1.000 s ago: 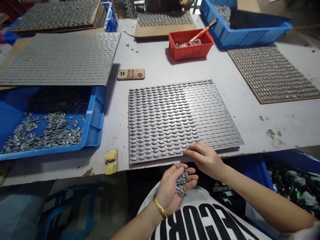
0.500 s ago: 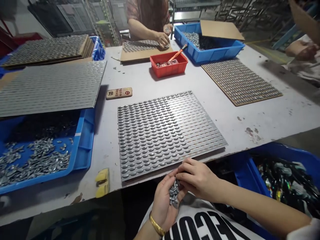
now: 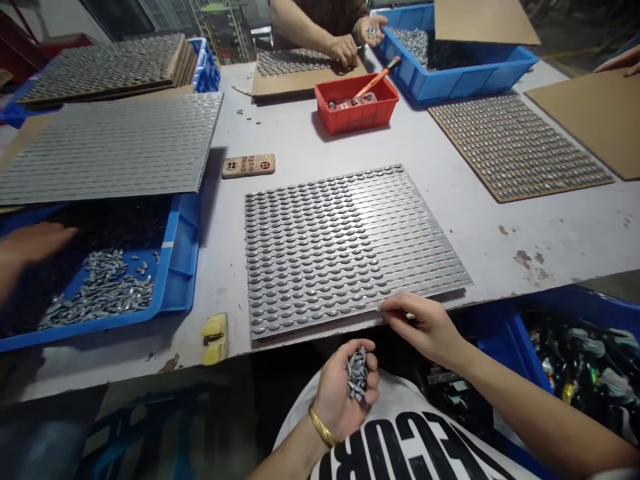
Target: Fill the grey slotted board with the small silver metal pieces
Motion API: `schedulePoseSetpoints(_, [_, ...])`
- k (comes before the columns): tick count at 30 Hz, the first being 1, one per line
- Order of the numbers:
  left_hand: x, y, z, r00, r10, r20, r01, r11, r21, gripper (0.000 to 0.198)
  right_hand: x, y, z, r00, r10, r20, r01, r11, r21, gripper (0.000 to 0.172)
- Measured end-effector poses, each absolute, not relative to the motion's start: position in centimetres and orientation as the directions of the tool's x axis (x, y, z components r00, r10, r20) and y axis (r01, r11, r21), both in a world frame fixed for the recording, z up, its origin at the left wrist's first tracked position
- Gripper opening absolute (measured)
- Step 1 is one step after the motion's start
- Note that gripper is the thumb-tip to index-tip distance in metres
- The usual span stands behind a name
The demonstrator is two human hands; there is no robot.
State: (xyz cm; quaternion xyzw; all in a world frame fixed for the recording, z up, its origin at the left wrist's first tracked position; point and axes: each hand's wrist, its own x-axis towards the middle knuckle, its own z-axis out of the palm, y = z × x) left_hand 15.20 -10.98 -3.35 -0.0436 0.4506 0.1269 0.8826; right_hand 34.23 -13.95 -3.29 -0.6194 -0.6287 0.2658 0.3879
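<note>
My left hand [image 3: 345, 390] is cupped palm up near my lap, its fingers curled round a heap of small grey pointed-oval metal pieces [image 3: 357, 373]. At the near edge of a grey grooved board [image 3: 415, 227], my right hand [image 3: 425, 327] has thumb and fingertips pinched together. Whatever lies between those fingertips is too small to make out. Rows of the same oval pieces [image 3: 305, 260] cover the left and middle of the board. Its right part shows bare grooves.
At left, a blue bin [image 3: 173, 267] of loose pieces has a grooved board [image 3: 125, 147] above it and another person's hand [image 3: 35, 247] inside. A red box [image 3: 357, 107], yellow object [image 3: 215, 339], printed tile [image 3: 249, 165] and filled board [image 3: 520, 147] share the table.
My right hand has left my left palm and moved to the board's near edge. Another person's hand has appeared in the left bin, and a cardboard sheet at the far right.
</note>
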Motion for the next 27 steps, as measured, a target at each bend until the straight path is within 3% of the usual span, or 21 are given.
schedulePoseSetpoints(7, [14.8, -10.8, -3.8, 0.627, 0.187, -0.756, -0.252, 0.967, 0.03, 0.016, 33.7, -12.5, -3.5, 0.029, 0.98, 0.199, 0.696, 0.123, -0.708, 0.015])
schedulePoseSetpoints(11, [14.8, -10.7, -3.8, 0.608, 0.217, -0.764, -0.238, 0.967, 0.085, 0.013, 33.8, -12.3, -3.5, 0.018, 0.981, 0.192, 0.725, 0.119, -0.679, 0.014])
schedulePoseSetpoints(17, [14.9, -10.7, -3.4, 0.592, 0.277, -0.757, -0.228, 0.958, 0.173, 0.017, 33.9, -12.5, -4.5, -0.018, 0.967, 0.255, 0.84, 0.153, -0.521, 0.016])
schedulePoseSetpoints(27, [15.2, -10.4, -3.2, 0.554, 0.359, -0.751, -0.269, 0.931, 0.247, 0.021, 34.1, -12.9, -4.6, -0.056, 0.962, 0.269, 0.86, 0.183, -0.476, 0.022])
